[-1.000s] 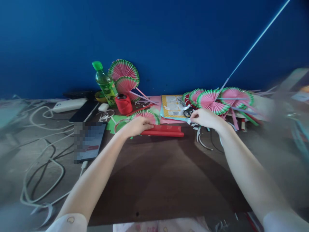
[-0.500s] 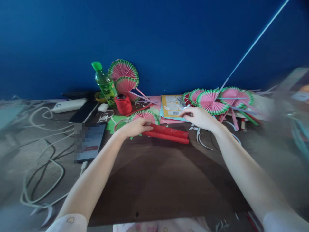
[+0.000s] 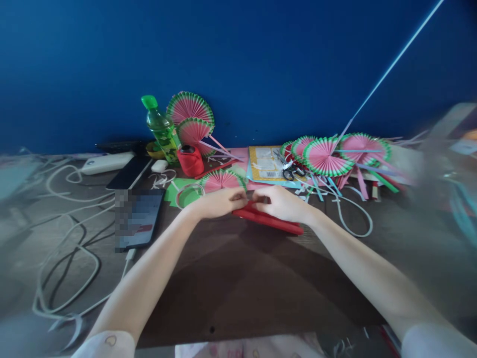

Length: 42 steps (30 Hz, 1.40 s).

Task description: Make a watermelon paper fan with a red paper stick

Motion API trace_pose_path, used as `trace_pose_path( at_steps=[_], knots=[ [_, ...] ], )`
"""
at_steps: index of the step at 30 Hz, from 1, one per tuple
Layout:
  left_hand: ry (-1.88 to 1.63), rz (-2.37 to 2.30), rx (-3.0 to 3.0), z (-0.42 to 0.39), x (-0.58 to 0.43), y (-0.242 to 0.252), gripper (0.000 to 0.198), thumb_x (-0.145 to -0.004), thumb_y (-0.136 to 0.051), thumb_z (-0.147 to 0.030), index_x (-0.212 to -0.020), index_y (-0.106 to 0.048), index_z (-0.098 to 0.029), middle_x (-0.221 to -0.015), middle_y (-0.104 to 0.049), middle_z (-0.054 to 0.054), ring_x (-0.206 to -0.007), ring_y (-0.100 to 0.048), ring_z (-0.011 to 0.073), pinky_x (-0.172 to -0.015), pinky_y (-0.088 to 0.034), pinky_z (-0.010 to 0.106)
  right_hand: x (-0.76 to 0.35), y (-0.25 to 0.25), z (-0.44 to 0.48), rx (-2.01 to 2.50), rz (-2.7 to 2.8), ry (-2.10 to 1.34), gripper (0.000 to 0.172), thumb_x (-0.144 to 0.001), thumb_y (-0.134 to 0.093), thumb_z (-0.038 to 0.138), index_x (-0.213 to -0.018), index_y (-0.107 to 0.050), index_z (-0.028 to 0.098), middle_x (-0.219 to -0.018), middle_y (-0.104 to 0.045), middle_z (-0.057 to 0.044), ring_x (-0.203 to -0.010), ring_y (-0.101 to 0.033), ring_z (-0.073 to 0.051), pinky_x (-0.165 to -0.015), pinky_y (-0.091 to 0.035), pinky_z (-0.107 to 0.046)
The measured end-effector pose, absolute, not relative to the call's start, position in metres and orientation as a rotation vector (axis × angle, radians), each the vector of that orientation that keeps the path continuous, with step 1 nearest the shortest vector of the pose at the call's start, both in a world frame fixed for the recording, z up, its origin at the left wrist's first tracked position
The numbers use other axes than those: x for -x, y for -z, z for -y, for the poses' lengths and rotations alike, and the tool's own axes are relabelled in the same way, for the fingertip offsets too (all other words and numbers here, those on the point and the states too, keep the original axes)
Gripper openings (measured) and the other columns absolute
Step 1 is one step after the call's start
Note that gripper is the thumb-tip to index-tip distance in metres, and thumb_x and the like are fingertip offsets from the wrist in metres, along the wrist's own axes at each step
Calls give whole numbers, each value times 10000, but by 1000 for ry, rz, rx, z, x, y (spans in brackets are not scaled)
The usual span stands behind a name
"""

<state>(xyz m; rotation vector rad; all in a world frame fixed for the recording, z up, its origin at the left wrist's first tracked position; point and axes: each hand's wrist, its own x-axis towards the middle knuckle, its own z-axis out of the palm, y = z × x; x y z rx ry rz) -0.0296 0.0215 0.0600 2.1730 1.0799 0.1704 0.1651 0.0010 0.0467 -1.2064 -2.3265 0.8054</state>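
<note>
1. Pinches the left end of the red paper (image 3: 270,220) with the left hand (image 3: 216,204), fingers curled nearly closed against the thumb.
2. Bends the right hand (image 3: 285,203) over the same paper, close beside the left, thumb and forefinger bowed around a small gap, tips at the far edge; firm hold or mere touch: cannot tell.
3. Slants the red paper over the table (image 3: 257,298), right end towards 4 o'clock.
4. From the red paper, at 10 o'clock, just behind the left hand: a pleated fan (image 3: 222,180). Farther out that way: red roll (image 3: 192,163) and green-capped bottle (image 3: 162,132).
5. At 12 o'clock: yellow envelope (image 3: 263,173).
6. At 1 o'clock: scissors (image 3: 288,175), with more fans (image 3: 326,155) overlapping towards 2 o'clock.
7. At 3 o'clock, beyond the right wrist: a pale loop (image 3: 368,226).
8. At 9 o'clock, left of the left forearm: phone (image 3: 147,216) and tangled cables (image 3: 97,262).
</note>
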Motion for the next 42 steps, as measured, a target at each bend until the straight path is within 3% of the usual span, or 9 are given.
trace_pose_path(
  at_steps=[7, 13, 16, 24, 33, 42],
  knots=[
    [-302, -1039, -2198, -20, 25, -58, 221, -832, -457, -347, -750, -549, -163, -680, -550, -15, -633, -485, 117, -597, -360, 226, -165, -51, 0, 1148, 2300, -907, 137, -799, -501, 222, -768, -617, 155, -726, -635, -8, -672, -554, -128, -635, -395, -246],
    [-601, -979, -2128, -22, 25, -52, 143, -803, -524, -271, -915, -512, -183, -886, -598, 7, -784, -567, 123, -711, -440, 240, -167, -47, -4, 1222, 2242, -897, 143, -784, -495, 213, -768, -625, 156, -744, -652, -17, -670, -566, -144, -639, -410, -266],
    [-717, -958, -2273, -22, 26, -54, 93, -785, -519, -176, -878, -521, -181, -925, -578, 16, -857, -555, 127, -799, -432, 260, -169, -46, -6, 1252, 2221, -906, 149, -782, -491, 212, -778, -631, 163, -751, -667, -17, -686, -586, -154, -641, -419, -269],
    [-596, -970, -2601, -18, 22, -56, 75, -800, -509, -182, -802, -584, -175, -973, -601, 44, -935, -554, 171, -857, -411, 307, -166, -48, -2, 1184, 2216, -966, 172, -800, -488, 208, -812, -654, 167, -836, -695, -32, -758, -629, -168, -705, -449, -281],
    [-568, -1070, -2758, -13, 18, -53, 90, -810, -519, -217, -781, -586, -165, -845, -621, 39, -866, -552, 180, -822, -411, 324, -164, -44, -2, 1131, 2225, -990, 228, -799, -487, 161, -934, -671, 181, -894, -702, -26, -843, -641, -177, -781, -453, -288],
    [-548, -1146, -2833, -9, 12, -51, 95, -811, -491, -185, -768, -573, -165, -808, -626, 34, -857, -543, 193, -797, -407, 340, -163, -46, 0, 1165, 2270, -926, 226, -795, -468, 142, -884, -674, 166, -870, -703, -44, -824, -640, -193, -781, -454, -303]
  ],
)
